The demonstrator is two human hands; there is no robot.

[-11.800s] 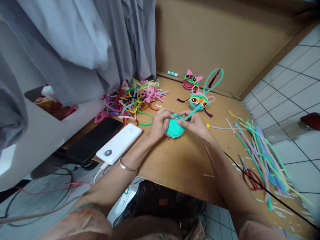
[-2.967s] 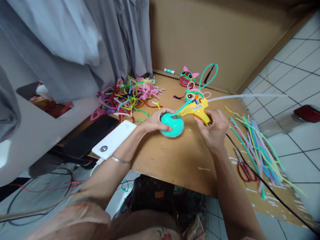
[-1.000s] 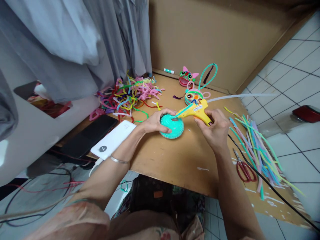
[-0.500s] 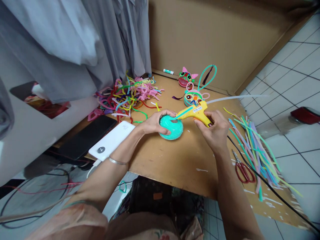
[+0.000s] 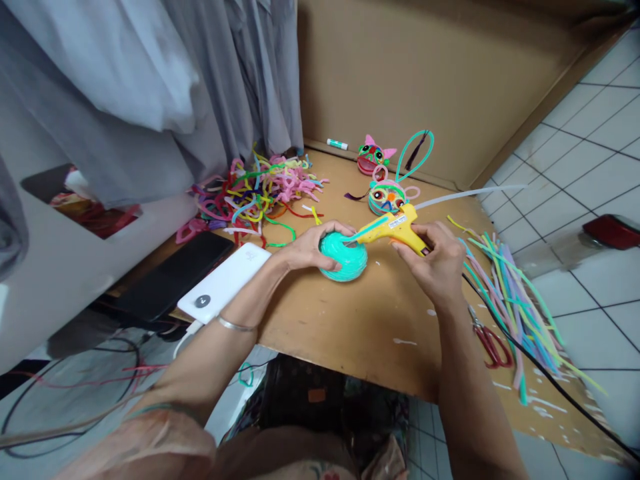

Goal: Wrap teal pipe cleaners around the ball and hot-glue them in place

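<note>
My left hand (image 5: pixel 316 248) is closed around a turquoise ball (image 5: pixel 345 261) that looks wound from fuzzy pipe cleaner. A strip of the same turquoise pipe cleaner (image 5: pixel 371 228) runs up from the ball's top along the yellow glue gun (image 5: pixel 400 229). My right hand (image 5: pixel 436 257) grips the glue gun by its handle, and its nozzle end meets the top of the ball; the very tip is hard to make out. From the gun's back sticks a long clear glue stick (image 5: pixel 473 194).
Behind lie two decorated animal heads, one turquoise (image 5: pixel 387 197) and one pink-eared (image 5: pixel 375 155), and a small glue tube (image 5: pixel 337 144). Tangled pipe cleaners (image 5: pixel 270 183), a white power bank (image 5: pixel 225 283) and a black phone (image 5: pixel 175 275) lie left; red-handled scissors (image 5: pixel 493 343) and straight pipe cleaners (image 5: pixel 525 307) lie right.
My right hand and the glue gun have shifted slightly right and down. The ball in my left hand has barely moved.
</note>
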